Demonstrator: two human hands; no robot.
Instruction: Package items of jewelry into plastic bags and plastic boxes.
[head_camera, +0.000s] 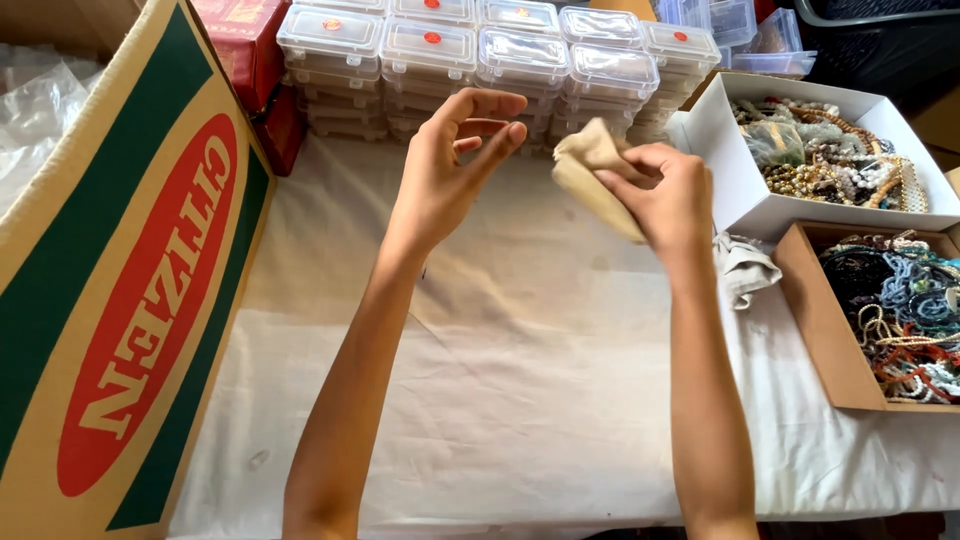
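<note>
Far left of the frame: a large cardboard box with green and red printing is standing tilted, filling that edge from top to bottom. Behind it, at the upper left, clear plastic wrap is lying crumpled, and a red carton is sitting beside it.

Top centre: stacks of small clear plastic containers with snap lids are lining the back of the table.

Centre: a white cloth is covering the table. The left hand is hovering above it, fingers curled and loosely open, gripping nothing. Just to its right, the right hand is pinching a small beige cloth pouch, fingers closed on it; the pouch is being held up in the air, just apart from the left hand's fingertips.

Right: a crumpled grey cloth is lying on the table. An open white box is holding mixed beaded jewellery at the upper right. Below it, an open brown box is holding more tangled bead strings.
</note>
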